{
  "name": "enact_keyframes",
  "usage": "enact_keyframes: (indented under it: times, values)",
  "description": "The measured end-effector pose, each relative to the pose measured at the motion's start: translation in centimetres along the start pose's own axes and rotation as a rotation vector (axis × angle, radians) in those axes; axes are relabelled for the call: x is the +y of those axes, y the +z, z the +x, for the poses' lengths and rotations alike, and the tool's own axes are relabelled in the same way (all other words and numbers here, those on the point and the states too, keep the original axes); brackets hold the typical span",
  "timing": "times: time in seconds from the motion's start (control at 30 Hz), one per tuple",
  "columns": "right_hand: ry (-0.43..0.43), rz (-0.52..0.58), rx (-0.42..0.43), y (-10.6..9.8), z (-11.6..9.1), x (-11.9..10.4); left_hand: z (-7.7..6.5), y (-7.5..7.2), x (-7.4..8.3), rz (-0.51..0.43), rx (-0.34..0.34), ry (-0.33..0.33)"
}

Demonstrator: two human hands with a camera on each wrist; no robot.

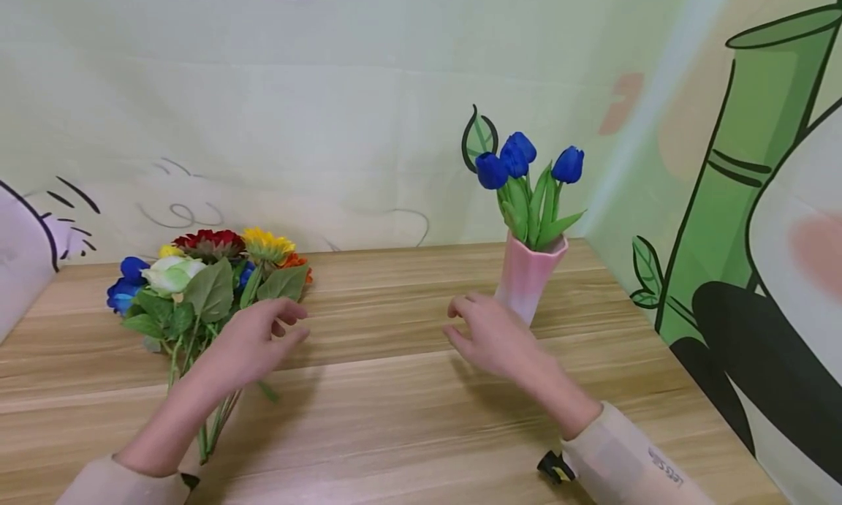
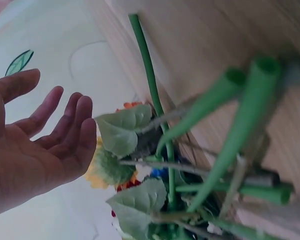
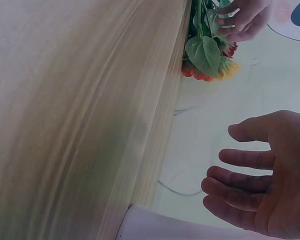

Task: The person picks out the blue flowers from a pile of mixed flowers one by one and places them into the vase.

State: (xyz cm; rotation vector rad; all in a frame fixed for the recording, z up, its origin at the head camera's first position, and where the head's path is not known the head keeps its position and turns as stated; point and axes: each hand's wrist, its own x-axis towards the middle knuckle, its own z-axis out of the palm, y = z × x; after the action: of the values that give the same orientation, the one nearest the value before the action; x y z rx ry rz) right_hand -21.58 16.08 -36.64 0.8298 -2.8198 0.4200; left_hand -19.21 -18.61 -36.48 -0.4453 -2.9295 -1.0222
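Note:
My left hand (image 1: pixel 259 337) hovers over the stems of a mixed bunch of flowers (image 1: pixel 210 278), its fingers loosely bent around nothing. Red, yellow, white, blue and orange blooms make up that bunch, which lies on the table with its green stems (image 2: pixel 230 145) toward me. In front of a pink-and-white vase (image 1: pixel 531 275), my right hand (image 1: pixel 493 333) is held with relaxed fingers and nothing in them. Several blue tulips (image 1: pixel 516 154) with green leaves stand upright in the vase. The right wrist view shows the right palm (image 3: pixel 285 195) bare.
A wood-grain table (image 1: pixel 395 417) spans the space under both hands. Behind it hangs a pale green printed backdrop (image 1: pixel 368 139), with bamboo and panda drawings at the right. A small black-and-yellow object (image 1: pixel 555 467) sits at the right sleeve's cuff.

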Motion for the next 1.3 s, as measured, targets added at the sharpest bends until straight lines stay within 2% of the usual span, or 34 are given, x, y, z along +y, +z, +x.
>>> enact_keyframes:
  times: [0.3, 0.43, 0.67, 0.8, 0.97, 1.3]
  values:
    - [0.004, 0.032, -0.011, -0.2, 0.0, 0.3, -0.5, -2.1, -1.4, 0.025, 0.114, -0.022]
    - [-0.018, 0.038, -0.006, -0.3, 0.0, 0.4, -0.9, -2.9, -2.1, 0.055, 0.155, -0.060]
    - [-0.018, 0.047, -0.012, -0.3, -0.2, 0.4, -1.5, -4.3, -3.5, 0.149, 0.262, -0.136]
    - [-0.012, 0.047, -0.016, -0.2, -0.2, 0.5, -1.9, -5.3, -4.6, 0.217, 0.285, -0.160]
    - [-0.010, 0.048, -0.015, -0.2, -0.3, 0.5, -2.3, -6.2, -5.8, 0.280, 0.213, -0.201]
    - [-0.007, 0.049, -0.024, -0.2, -0.2, 0.5, -3.0, -7.2, -6.5, 0.358, 0.065, -0.301]
